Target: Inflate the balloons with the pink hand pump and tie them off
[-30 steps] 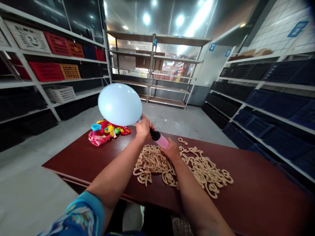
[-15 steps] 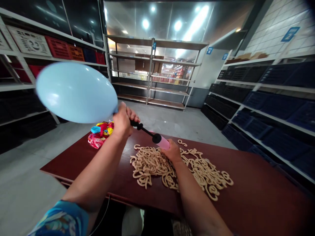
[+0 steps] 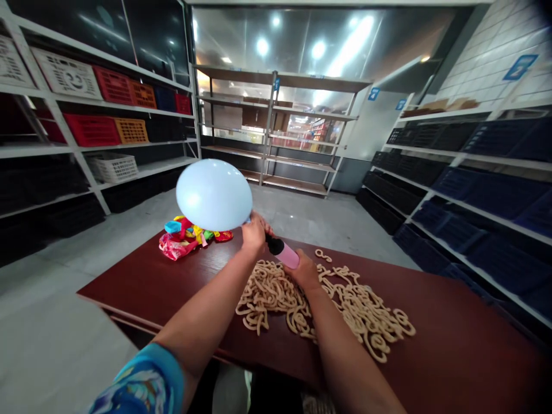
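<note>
A pale blue inflated balloon (image 3: 214, 194) is over the far left part of the table, its neck at my left hand (image 3: 254, 233). That hand is closed round the neck and the black end of a hand balloon pump; its fingers hide the join. My right hand (image 3: 305, 270) is wrapped round the lower part of the pump's pink barrel (image 3: 288, 256), just above the table. Between the hands shows the pump's black collar (image 3: 276, 246), with the hands close together. Beneath and around the right forearm lie tan, curled, rope-like pieces (image 3: 276, 290) in a loose heap.
Colourful uninflated balloons (image 3: 176, 244) lie in a pile on the left part of the dark red table (image 3: 159, 287). Shelves with crates (image 3: 92, 130) stand at left. Dark blue bins (image 3: 487, 184) fill the right shelving. A metal rack (image 3: 302, 109) stands at the back.
My left hand has moved right and down towards my right hand, bringing the balloon along. The pump's black rod, previously exposed, has slid in almost fully. My right hand stays on the barrel.
</note>
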The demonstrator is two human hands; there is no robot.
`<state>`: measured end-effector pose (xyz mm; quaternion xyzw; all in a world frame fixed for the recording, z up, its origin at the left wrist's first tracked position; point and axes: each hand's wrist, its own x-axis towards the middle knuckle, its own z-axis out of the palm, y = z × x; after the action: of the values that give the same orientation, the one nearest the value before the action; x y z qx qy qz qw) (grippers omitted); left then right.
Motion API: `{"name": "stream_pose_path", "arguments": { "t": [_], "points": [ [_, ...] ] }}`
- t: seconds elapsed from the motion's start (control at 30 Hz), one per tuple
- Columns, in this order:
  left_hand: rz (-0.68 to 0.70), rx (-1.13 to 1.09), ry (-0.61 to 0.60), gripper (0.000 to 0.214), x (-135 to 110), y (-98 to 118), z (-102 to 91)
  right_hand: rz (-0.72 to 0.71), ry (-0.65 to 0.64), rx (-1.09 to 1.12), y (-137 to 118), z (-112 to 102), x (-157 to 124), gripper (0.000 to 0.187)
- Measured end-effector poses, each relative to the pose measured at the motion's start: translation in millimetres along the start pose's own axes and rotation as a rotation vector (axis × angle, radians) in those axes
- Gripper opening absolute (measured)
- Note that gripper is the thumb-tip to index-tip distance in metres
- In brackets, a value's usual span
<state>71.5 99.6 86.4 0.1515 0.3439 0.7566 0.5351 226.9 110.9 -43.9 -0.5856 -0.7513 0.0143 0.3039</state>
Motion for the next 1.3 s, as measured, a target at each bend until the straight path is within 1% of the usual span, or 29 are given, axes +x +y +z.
{"name": "stream_pose_path", "arguments": {
  "t": [0.07, 0.1, 0.17, 0.2, 0.27, 0.4, 0.47, 0.53, 0.57, 0.67, 0.73, 0.8, 0.87, 0.97, 1.07, 1.13, 1.17, 1.23, 1.3],
  "points": [
    [0.058, 0.036, -0.048, 0.042, 0.0, -10.9, -4.0, -0.016, 0.003, -0.009, -2.6, -0.4, -0.5, 0.036],
    [0.085, 0.045, -0.073, 0.043, -0.3, -12.8, -5.5, -0.024, 0.006, -0.006, -3.9, -0.9, -0.8, 0.036],
    [0.117, 0.055, -0.108, 0.044, -2.1, -8.8, -6.9, -0.036, 0.027, 0.01, -6.1, -2.2, -1.2, 0.038],
    [0.135, 0.051, -0.12, 0.044, -3.7, -2.9, -6.7, -0.041, 0.041, 0.02, -6.8, -3.0, -1.4, 0.039],
    [0.185, 0.043, -0.151, 0.044, -8.8, 15.7, -4.7, -0.048, 0.073, 0.04, -7.0, -4.6, -1.4, 0.04],
    [0.251, 0.025, -0.224, 0.045, -24.8, 65.4, 1.5, -0.052, 0.109, 0.095, -3.4, -6.7, -0.4, 0.04],
    [0.284, 0.025, -0.238, 0.045, -32.6, 85.9, 4.2, -0.049, 0.113, 0.131, -1.6, -6.4, 0.2, 0.041],
    [0.319, 0.04, -0.247, 0.044, -37.3, 97.5, 6.3, -0.044, 0.108, 0.158, -0.9, -5.5, 0.4, 0.041],
    [0.336, 0.053, -0.248, 0.043, -38.1, 99.4, 7.1, -0.038, 0.101, 0.165, -1.1, -5.0, 0.3, 0.04],
    [0.388, 0.121, -0.252, 0.04, -34.0, 91.6, 8.0, -0.026, 0.077, 0.167, -2.8, -4.2, -0.5, 0.038],
    [0.425, 0.185, -0.267, 0.036, -27.0, 78.2, 7.0, -0.028, 0.07, 0.156, -4.1, -4.3, -0.9, 0.038],
    [0.445, 0.236, -0.281, 0.032, -18.2, 60.4, 4.1, -0.025, 0.067, 0.134, -4.8, -4.4, -1.0, 0.039],
    [0.417, 0.279, -0.279, 0.029, -9.5, 39.8, -0.6, -0.01, 0.06, 0.106, -4.7, -4.2, -0.7, 0.04],
    [0.329, 0.304, -0.258, 0.022, -0.4, 8.8, -8.6, -0.001, 0.047, 0.074, -3.5, -3.3, -0.4, 0.04],
    [0.299, 0.246, -0.25, 0.011, 2.1, -11.3, -13.5, -0.033, 0.051, 0.052, -4.0, -2.3, -0.9, 0.037],
    [0.287, 0.192, -0.245, 0.004, 0.9, -13.3, -13.6, -0.048, 0.067, 0.043, -5.7, -2.2, -1.3, 0.037],
    [0.277, 0.162, -0.24, 0.003, -0.3, -10.4, -12.8, -0.051, 0.077, 0.045, -6.6, -2.6, -1.4, 0.037],
    [0.264, 0.101, -0.235, 0.008, -3.3, 3.0, -10.0, -0.053, 0.094, 0.06, -7.8, -4.0, -1.4, 0.039],
    [0.263, 0.064, -0.246, 0.011, -7.3, 24.6, -6.5, -0.051, 0.104, 0.076, -7.3, -5.9, -1.1, 0.04]
  ]
}}
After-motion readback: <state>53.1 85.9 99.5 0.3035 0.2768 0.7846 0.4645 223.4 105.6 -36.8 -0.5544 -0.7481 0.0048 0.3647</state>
